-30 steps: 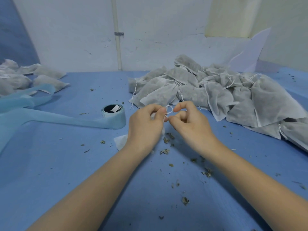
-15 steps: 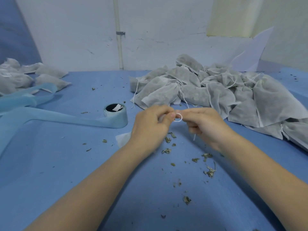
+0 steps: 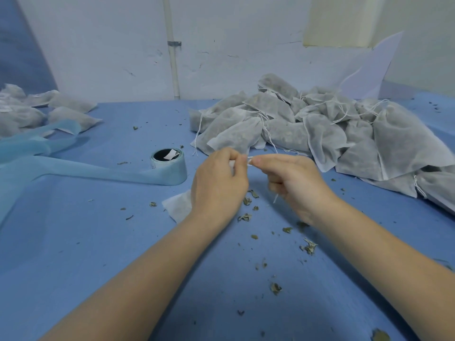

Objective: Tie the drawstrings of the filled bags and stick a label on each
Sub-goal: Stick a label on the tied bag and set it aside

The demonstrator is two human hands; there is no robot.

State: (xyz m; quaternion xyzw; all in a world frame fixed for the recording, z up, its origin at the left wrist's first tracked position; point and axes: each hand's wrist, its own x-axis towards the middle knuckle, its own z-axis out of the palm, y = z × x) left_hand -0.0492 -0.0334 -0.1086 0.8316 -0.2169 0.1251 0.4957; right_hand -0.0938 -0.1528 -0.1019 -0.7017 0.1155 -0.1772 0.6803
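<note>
In the head view, the left hand (image 3: 219, 183) and the right hand (image 3: 293, 183) are seen close together at the centre of the frame, fingertips nearly meeting. A white drawstring (image 3: 249, 160) is pinched between the curled fingers of both hands; a loose end of it hangs below the right hand. A white bag (image 3: 178, 205) is partly hidden under the left hand, with only its lower left corner showing on the blue table (image 3: 98, 242).

A heap of filled bags (image 3: 320, 134) with loose strings is piled in the upper right of the frame. A smaller group of bags (image 3: 49, 109) is lying at the upper left edge. A label roll (image 3: 168, 166) is standing left of the hands, and its pale blue backing strip (image 3: 86, 171) is trailed toward the left edge. Dried leaf bits (image 3: 307, 247) are scattered over the table below and between the forearms.
</note>
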